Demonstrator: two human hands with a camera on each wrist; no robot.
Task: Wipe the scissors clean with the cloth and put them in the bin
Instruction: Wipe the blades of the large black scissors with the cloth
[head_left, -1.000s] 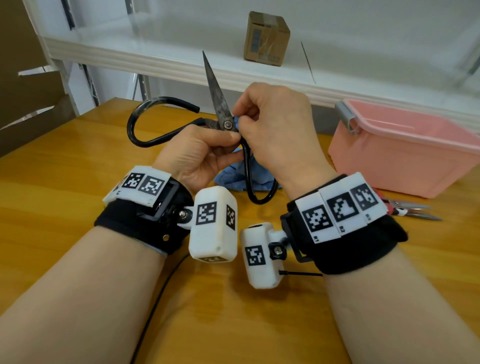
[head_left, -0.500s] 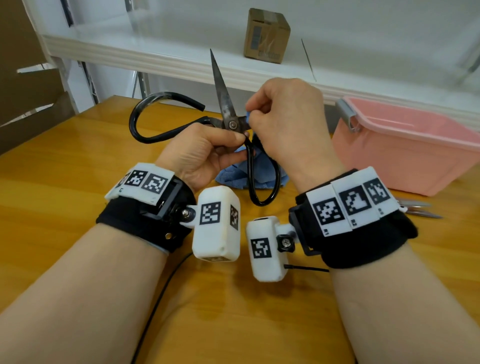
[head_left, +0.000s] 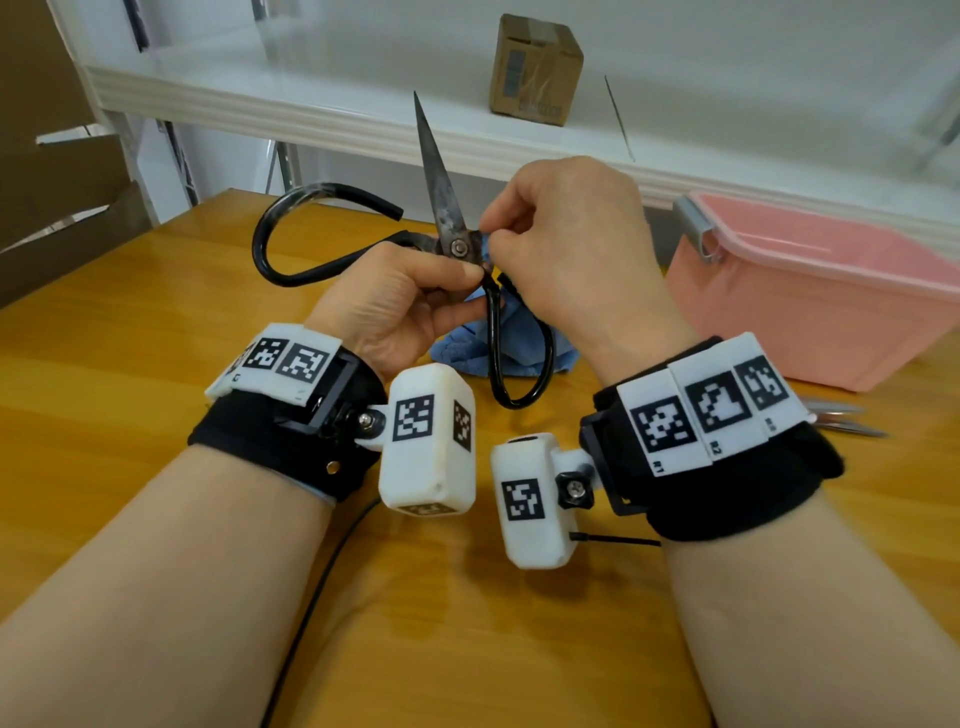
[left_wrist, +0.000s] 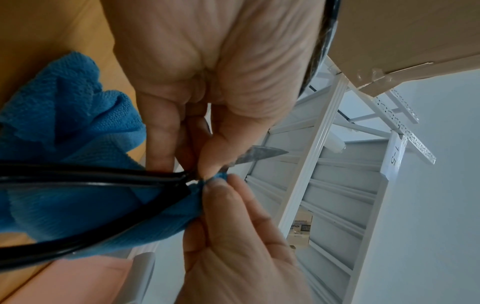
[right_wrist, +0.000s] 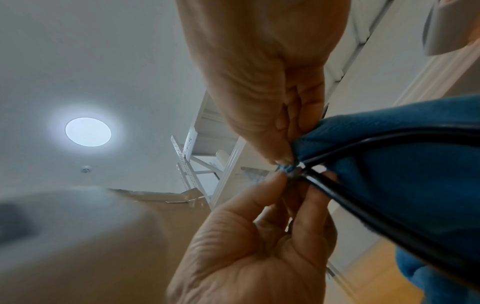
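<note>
Standing upright above the wooden table (head_left: 130, 415), the black-handled scissors (head_left: 441, 208) point their closed, stained blades up toward the white shelf (head_left: 260, 98). One big handle loop curves out to the left, the other hangs down toward the person. The left hand (head_left: 395, 306) holds the scissors just below the pivot screw, thumb on the near side and fingers curled behind the handle neck. The right hand (head_left: 576, 249) is beside it, touching it, and its thumb and forefinger pinch a small fold of the blue cloth (head_left: 519, 343) against the metal at the right of the pivot. In the left wrist view the cloth (left_wrist: 78, 127) hangs down in a loose bundle from this pinch, and the lower handle loop crosses in front of it. In the right wrist view the fingertips (right_wrist: 280, 158) of both hands meet at the same small point of cloth.

Compared with half a second ago, the scissors are held almost in the same place and at the same angle; the right hand's pinch sits a little closer to the pivot screw, and both wrists moved only slightly.

To the right on the table stands the pink plastic bin (head_left: 810, 291), well apart from the hands. Just in front of it lie pliers (head_left: 841, 415), partly hidden by the right wrist strap. A small cardboard box (head_left: 535, 70) stands on the shelf behind.
</note>
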